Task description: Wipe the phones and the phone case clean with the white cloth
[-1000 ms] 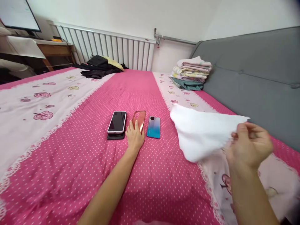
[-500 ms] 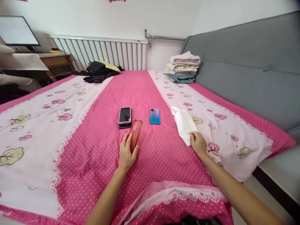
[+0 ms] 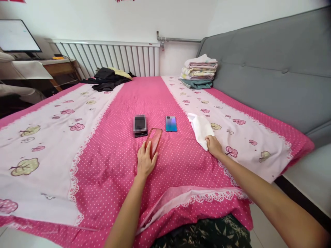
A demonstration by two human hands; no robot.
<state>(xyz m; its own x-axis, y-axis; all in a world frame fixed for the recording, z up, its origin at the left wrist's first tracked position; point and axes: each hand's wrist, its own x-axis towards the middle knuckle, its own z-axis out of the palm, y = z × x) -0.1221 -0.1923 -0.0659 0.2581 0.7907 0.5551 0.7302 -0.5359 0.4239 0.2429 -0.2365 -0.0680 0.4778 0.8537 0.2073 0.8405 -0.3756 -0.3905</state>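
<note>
A red see-through phone case (image 3: 155,138) is in my left hand (image 3: 146,160), its lower end between thumb and fingers, close to the bed. Just beyond it lies a dark phone (image 3: 140,123), blurred in the picture, on top of another dark flat thing (image 3: 141,134). A blue-violet phone (image 3: 171,124) rests back side up, right of the case. My right hand (image 3: 214,145) pinches the near corner of a white cloth (image 3: 201,129), which stretches away from me over the bedspread.
The pink and white bedspread (image 3: 124,144) has a rumpled fold along its near edge. Folded fabrics (image 3: 199,70) are stacked at the back right by a grey padded headboard (image 3: 263,65). Dark clothes (image 3: 108,77) lie at the back left, before a white radiator (image 3: 116,57).
My left hand has turned the phone case so that more of its face shows. The right hand still grips the white cloth's corner. The whole view has shifted slightly.
</note>
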